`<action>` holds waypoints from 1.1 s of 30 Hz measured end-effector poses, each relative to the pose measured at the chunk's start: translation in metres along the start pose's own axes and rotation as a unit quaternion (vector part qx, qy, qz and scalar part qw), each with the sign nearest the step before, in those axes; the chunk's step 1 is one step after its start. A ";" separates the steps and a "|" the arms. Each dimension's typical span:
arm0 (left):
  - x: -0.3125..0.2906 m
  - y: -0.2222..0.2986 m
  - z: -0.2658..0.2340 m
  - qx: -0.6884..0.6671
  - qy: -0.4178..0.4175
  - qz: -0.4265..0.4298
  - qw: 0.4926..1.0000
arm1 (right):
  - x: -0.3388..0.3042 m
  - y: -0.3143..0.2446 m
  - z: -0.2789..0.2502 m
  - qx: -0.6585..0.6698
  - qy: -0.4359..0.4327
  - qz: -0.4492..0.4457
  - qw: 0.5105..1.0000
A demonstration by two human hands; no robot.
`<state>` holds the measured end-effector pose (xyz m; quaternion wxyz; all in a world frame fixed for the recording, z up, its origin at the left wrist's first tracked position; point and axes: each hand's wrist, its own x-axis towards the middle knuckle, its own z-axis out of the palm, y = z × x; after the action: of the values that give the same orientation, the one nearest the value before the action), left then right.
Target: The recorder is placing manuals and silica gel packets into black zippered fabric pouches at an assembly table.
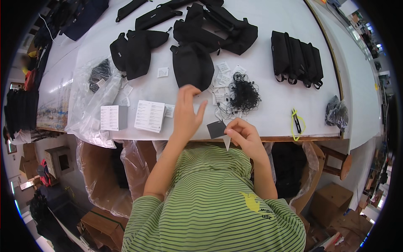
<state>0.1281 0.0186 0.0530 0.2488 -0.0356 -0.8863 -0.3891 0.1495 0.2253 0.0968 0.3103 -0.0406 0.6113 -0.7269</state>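
Note:
My right hand (245,136) pinches a dark grey hang tag (216,129) at the table's near edge. A pointed white piece (227,143) shows just below those fingers. My left hand (187,112) reaches forward with its thumb apart from the fingers. Its slightly blurred fingertips overlap the near end of a black fabric pouch (192,65); whether they touch it I cannot tell. Right of that pouch lies a tangle of black tag strings (244,94), partly over several small white labels (221,80).
Stacks of printed white cards (150,115) and grey-edged cards (121,117) stand near left, beside a clear plastic bag (86,101). More black pouches (134,54) lie behind. At right are a row of pouches (296,59), yellow-and-black snips (297,123) and a bagged dark bundle (336,112).

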 end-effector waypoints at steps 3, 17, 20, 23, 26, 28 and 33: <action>0.014 -0.038 0.013 0.149 0.034 -0.030 0.988 | 0.000 0.006 -0.005 0.015 0.039 -0.027 0.999; 0.057 0.019 -0.088 -0.065 0.227 -0.046 0.971 | -0.002 0.013 -0.024 -0.019 0.107 -0.055 0.993; 0.060 0.013 -0.076 -0.173 0.093 -0.136 0.971 | -0.003 0.011 -0.024 -0.051 0.110 -0.056 0.991; 0.048 -0.028 -0.043 -0.106 -0.002 -0.124 0.987 | -0.004 0.011 -0.023 -0.089 0.115 -0.071 0.987; 0.030 -0.020 -0.024 0.032 -0.003 0.008 0.999 | -0.006 0.016 -0.028 -0.117 0.147 -0.087 0.978; 0.012 -0.012 -0.017 -0.032 -0.122 0.048 0.991 | -0.012 0.016 -0.031 -0.132 0.161 -0.089 0.974; -0.031 0.002 -0.007 0.004 -0.280 0.078 0.957 | -0.016 0.012 -0.035 -0.134 0.182 -0.076 0.971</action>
<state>0.1580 0.0191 0.0435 0.0206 -0.2107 -0.9166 -0.3391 0.1515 0.2624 0.0823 0.1293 0.0050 0.7448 -0.6547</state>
